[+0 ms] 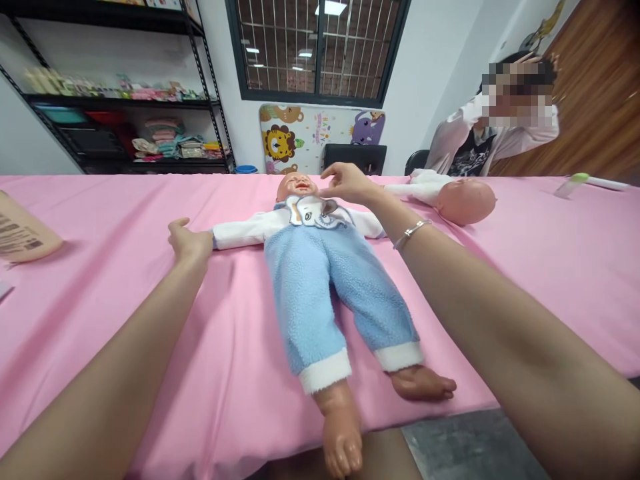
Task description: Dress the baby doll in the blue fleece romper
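A baby doll [320, 267] in a white top, a bib [313, 212] and blue fleece trousers lies on its back on the pink table [525, 253], feet hanging over the near edge. My left hand [189, 241] is closed around the end of the doll's outstretched sleeve, covering the doll's hand. My right hand [346, 183], with a bracelet on the wrist, pinches the bib's upper edge just beside the doll's chin.
A second doll [453, 197] lies at the back right in front of a seated person [493, 133]. A bottle [573, 183] lies far right, a brown package [23, 233] far left. Shelves [125, 100] with items stand behind the table.
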`<state>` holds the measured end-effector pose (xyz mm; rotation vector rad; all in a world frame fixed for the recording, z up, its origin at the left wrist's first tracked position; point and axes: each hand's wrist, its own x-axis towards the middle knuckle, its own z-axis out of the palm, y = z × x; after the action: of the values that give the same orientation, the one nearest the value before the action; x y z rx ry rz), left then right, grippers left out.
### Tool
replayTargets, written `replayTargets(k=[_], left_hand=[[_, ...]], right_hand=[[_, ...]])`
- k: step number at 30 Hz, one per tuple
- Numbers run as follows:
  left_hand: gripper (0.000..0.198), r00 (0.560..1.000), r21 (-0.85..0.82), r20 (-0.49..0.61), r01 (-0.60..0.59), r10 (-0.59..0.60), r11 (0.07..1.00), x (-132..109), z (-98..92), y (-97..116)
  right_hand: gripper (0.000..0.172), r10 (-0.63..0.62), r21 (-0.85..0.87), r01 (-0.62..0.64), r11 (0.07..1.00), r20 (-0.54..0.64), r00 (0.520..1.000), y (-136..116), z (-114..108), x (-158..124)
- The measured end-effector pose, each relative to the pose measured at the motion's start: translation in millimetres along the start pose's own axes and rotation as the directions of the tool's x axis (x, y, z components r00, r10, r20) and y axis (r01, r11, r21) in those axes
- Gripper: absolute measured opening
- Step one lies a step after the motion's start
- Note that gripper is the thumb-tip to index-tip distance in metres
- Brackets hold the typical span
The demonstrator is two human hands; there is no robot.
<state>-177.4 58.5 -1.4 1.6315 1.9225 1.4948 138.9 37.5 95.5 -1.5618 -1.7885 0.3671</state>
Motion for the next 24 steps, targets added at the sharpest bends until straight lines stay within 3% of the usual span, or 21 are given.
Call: replayTargets(k=[2,3,5,7,9,10,12,16,18,21,24], left_hand=[[0.048,0.979,0.105,-0.141,-0.136,0.15,0.985,-9.5,-1.2,13.4],[0.044,0.959,0.125,-0.145,-0.225,0.242,0.966,-16.9,-0.3,22.5],[0.029,0.935,0.001,0.057,-0.35,0.349,0.937,-35.1,5.3,41.0],[0.033,0.869,-0.144,0.354,-0.315,0.346,0.938,-53.3,14.8,54.6],[0.042,0.792,-0.174,0.51,-0.288,0.337,0.942,-65.5,23.8,60.4],[0.044,0.774,-0.183,0.543,-0.27,0.327,0.945,-68.2,26.7,60.9],[0.042,0.781,-0.239,0.557,-0.175,0.282,0.955,-66.7,28.3,59.0],[0.037,0.895,-0.382,0.417,0.016,0.157,0.924,-52.1,21.5,53.8],[0.034,0.908,-0.308,0.394,-0.012,0.139,0.951,-48.5,19.0,51.8],[0.024,0.883,-0.07,0.446,-0.13,0.148,0.989,-50.8,18.1,50.1],[0.011,0.915,-0.044,0.302,-0.265,0.266,0.963,-58.7,16.0,58.8]], right_hand=[[0.033,0.036,-0.028,-0.04,0.999,-0.141,0.989,25.8,-1.4,-13.0],[0.03,0.069,-0.025,-0.074,0.997,-0.16,0.985,38.8,1.1,-22.3],[0.027,0.148,0.028,-0.146,0.989,-0.11,0.983,63.1,10.7,-43.6],[0.031,0.213,0.122,-0.215,0.969,0.022,0.977,83.1,23.1,-63.8],[0.042,0.166,0.247,-0.191,0.95,0.117,0.979,95.6,34.3,-78.5],[0.047,0.133,0.306,-0.17,0.937,0.138,0.982,98.4,38.6,-83.2],[0.052,0.091,0.4,-0.141,0.906,0.141,0.986,98.1,43.9,-88.2],[0.051,0.141,0.519,-0.199,0.831,0.15,0.979,90.1,45.2,-89.5],[0.041,0.234,0.565,-0.23,0.792,0.065,0.97,90.4,44.7,-88.8],[0.021,0.33,0.57,-0.234,0.788,-0.07,0.942,95.0,45.2,-87.4],[0.015,0.332,0.573,-0.23,0.787,-0.079,0.94,95.7,46.7,-86.5]])
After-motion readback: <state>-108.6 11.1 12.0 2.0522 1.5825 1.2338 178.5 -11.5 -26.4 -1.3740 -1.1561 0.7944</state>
